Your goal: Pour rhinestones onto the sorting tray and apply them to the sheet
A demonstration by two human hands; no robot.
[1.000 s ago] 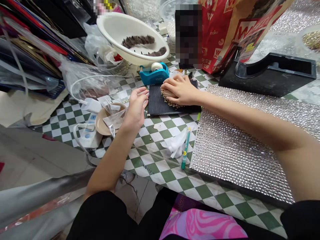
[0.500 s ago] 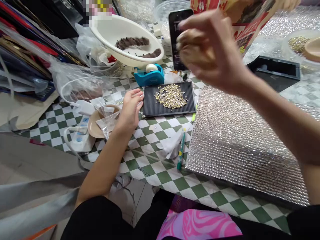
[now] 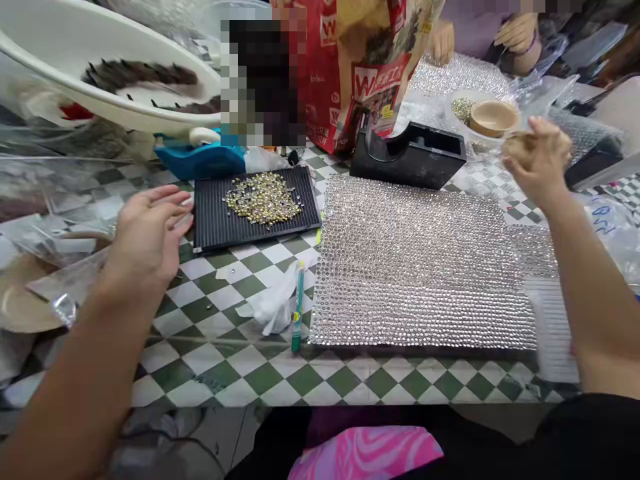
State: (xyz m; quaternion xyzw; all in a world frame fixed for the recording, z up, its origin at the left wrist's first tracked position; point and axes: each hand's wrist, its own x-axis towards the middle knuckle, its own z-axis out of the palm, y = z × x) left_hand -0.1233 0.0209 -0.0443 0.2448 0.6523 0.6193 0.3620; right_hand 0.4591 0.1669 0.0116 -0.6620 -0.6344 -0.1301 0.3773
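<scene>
Item, ridged black tray (image 3: 210, 223): lay flat at ten o'clock of the view, bearing loose gold and clear stones (image 3: 265, 200). Condition: stones out on the tray, heaped in one irregular patch with stragglers around it; no complete row was visible in the grooves, so the work there looked early, with the arranging apparently left.

Item, left hand (image 3: 150, 230): nine o'clock, just beside the tray's near-left edge. Fingers extended and loosely apart, pinching nothing; contact with the edge could not be told.

Item, right hand (image 3: 545, 163): between two and three o'clock, well apart from the tray. Thumb and fingers closed around a tan rounded object (image 3: 520, 148), blurred.

Item, plastic tub (image 3: 454, 127): two o'clock, containing further stones and a tan cup (image 3: 495, 119).

Item, glittering sheet (image 3: 425, 267): three o'clock, closely covered in rows.

Item, green pen (image 3: 298, 310): seven o'clock, beside crumpled white tissue (image 3: 274, 300).
</scene>
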